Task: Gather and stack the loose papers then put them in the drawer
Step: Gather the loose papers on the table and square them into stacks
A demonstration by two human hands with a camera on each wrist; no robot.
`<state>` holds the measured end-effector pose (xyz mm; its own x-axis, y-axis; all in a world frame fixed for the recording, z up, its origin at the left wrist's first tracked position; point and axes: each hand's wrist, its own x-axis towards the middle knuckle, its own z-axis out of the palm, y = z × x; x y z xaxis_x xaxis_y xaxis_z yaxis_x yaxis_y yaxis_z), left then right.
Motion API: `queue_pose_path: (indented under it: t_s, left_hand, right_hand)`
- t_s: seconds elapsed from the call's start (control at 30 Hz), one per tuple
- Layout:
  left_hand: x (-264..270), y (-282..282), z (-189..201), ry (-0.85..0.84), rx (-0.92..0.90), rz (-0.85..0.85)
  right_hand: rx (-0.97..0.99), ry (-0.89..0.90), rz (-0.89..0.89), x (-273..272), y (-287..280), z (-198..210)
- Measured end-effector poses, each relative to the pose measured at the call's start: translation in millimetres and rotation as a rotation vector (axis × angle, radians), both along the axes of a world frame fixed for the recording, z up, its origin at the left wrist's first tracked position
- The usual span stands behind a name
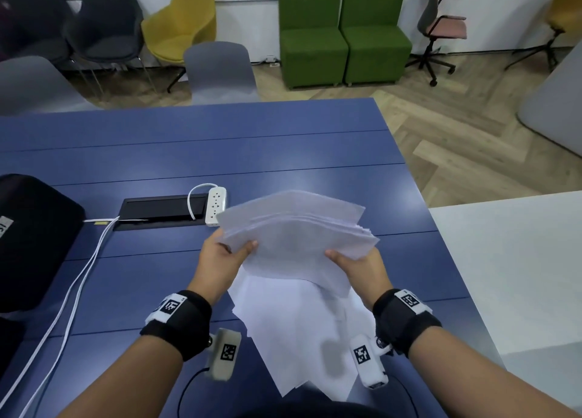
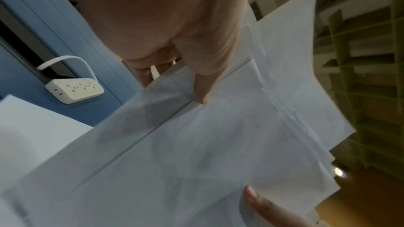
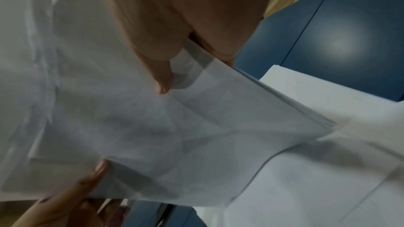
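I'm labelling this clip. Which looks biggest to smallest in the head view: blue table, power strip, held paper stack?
1. blue table
2. held paper stack, raised nearer the camera, so it looks enlarged
3. power strip

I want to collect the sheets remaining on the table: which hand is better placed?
Right, probably: the right hand holds the stack directly above the loose sheets, whereas the left hand is beside them.

power strip (image 1: pixel 216 205) ahead, black bag (image 1: pixel 31 238) left
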<state>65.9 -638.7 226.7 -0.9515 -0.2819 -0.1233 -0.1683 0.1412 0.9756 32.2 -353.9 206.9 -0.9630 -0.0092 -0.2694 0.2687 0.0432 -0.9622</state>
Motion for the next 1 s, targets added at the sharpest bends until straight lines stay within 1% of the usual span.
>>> queue_pose_path:
  t_s: [0.1, 0.17, 0.27, 0.37, 0.43, 0.57, 0.63, 0.73, 0.83, 0.9, 1.0]
  left_hand:
    - [-0.1, 4.2, 14.9, 0.064, 0.041, 0.014]
    - [0.6, 1.2, 16.3, 0.097, 0.067, -0.008]
    - [3.1, -3.6, 5.4, 0.034, 0.01, -0.064]
    - [4.7, -2.5, 0.5, -0.005, -0.029, -0.025]
    - [4.2, -1.8, 1.1, 0.0, -0.009, -0.014]
    - [1.9, -6.7, 5.5, 0.042, 0.062, 0.025]
    - [2.7, -8.4, 5.5, 0.035, 0.033, -0.018]
    - [5.5, -7.4, 0.3, -0.031, 0.021, -0.048]
    - [4.3, -4.9, -2.2, -0.024, -0.1, -0.026]
    - [4.8, -2.0, 4.0, 0.007, -0.061, 0.021]
    - [5.1, -0.8, 13.8, 0.063, 0.041, 0.056]
  right_hand:
    - [-0.049, 0.02, -0.012, -0.3, 1.6, 9.8]
    - [-0.076, 0.042, 0.0, 2.2, 5.3, 13.3]
    - [-0.024, 0.055, 0.052, 4.8, 7.2, 5.2]
    - [0.002, 0.01, -0.012, 4.2, 6.3, -4.0]
    - [-0.02, -0.009, -0.028, 2.0, 4.9, -2.6]
    - [-0.086, 0.039, -0.029, 0.9, 5.8, 12.4]
    - [-0.096, 0.061, 0.002, 1.5, 7.4, 13.1]
    - [-0.033, 0.063, 0.053, 1.9, 3.9, 6.2]
    - [-0.019, 0.053, 0.03, 0.3, -1.8, 6.3]
    - [-0.044, 0.046, 0.018, -1.4, -2.7, 14.9]
    - [-0.107, 0.091, 0.012, 0.4, 0.1, 27.2]
